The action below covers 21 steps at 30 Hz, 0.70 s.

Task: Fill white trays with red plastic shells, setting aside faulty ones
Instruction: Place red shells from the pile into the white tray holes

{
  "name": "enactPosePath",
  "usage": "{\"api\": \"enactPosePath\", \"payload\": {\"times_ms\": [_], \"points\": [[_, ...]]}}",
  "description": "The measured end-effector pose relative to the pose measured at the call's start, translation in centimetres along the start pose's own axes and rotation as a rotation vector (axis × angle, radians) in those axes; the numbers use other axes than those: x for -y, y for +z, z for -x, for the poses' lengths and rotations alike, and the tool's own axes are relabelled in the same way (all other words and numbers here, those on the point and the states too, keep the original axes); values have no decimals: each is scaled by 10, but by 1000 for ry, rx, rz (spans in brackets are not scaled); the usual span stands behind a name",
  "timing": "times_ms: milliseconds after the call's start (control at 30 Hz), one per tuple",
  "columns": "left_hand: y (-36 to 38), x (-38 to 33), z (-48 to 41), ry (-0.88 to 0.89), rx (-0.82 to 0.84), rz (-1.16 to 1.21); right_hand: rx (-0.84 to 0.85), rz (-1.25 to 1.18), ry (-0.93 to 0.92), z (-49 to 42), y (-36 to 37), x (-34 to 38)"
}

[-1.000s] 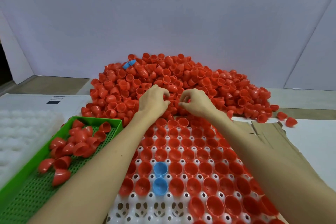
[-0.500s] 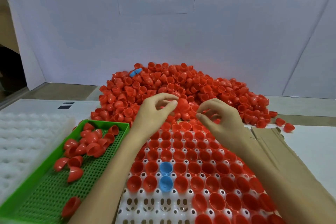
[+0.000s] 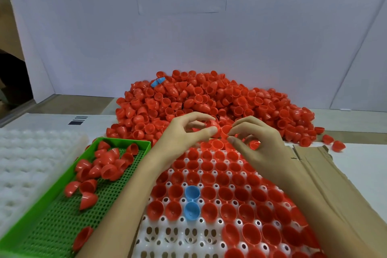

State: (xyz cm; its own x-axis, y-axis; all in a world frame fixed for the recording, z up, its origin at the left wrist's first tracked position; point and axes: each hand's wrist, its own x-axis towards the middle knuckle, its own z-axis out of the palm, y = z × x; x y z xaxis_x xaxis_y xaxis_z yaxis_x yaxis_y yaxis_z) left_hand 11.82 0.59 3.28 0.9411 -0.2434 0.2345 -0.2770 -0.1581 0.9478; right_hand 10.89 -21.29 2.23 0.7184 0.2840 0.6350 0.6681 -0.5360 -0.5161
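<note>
A large heap of red plastic shells [image 3: 209, 98] lies against the back wall. In front of it a white tray [image 3: 180, 234] holds rows of red shells and two blue ones [image 3: 191, 200]; its near left cells stand bare. My left hand [image 3: 184, 134] pinches a red shell [image 3: 212, 124] between thumb and fingers, above the tray's far edge. My right hand [image 3: 253, 140] pinches a second red shell [image 3: 225, 131] right beside it, and the two shells touch.
A green perforated bin [image 3: 62, 216] at the left holds several red shells. A stack of white trays [image 3: 25, 165] sits further left. Flattened cardboard [image 3: 314, 165] lies to the right under my forearm. A blue piece [image 3: 157, 81] sits in the heap.
Both hands lifted out of the heap's near edge, each with a red shell, and brought the two shells together above the tray. The view has tilted upward.
</note>
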Motion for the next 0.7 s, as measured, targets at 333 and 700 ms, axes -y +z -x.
{"api": "enactPosePath", "payload": {"times_ms": [333, 700], "points": [[-9, 1, 11, -58, -361, 321, -61, -346, 154, -4, -18, 16], [-6, 0, 29, -50, 129, 466, -153, 146, -385, 7, -15, 38]]}}
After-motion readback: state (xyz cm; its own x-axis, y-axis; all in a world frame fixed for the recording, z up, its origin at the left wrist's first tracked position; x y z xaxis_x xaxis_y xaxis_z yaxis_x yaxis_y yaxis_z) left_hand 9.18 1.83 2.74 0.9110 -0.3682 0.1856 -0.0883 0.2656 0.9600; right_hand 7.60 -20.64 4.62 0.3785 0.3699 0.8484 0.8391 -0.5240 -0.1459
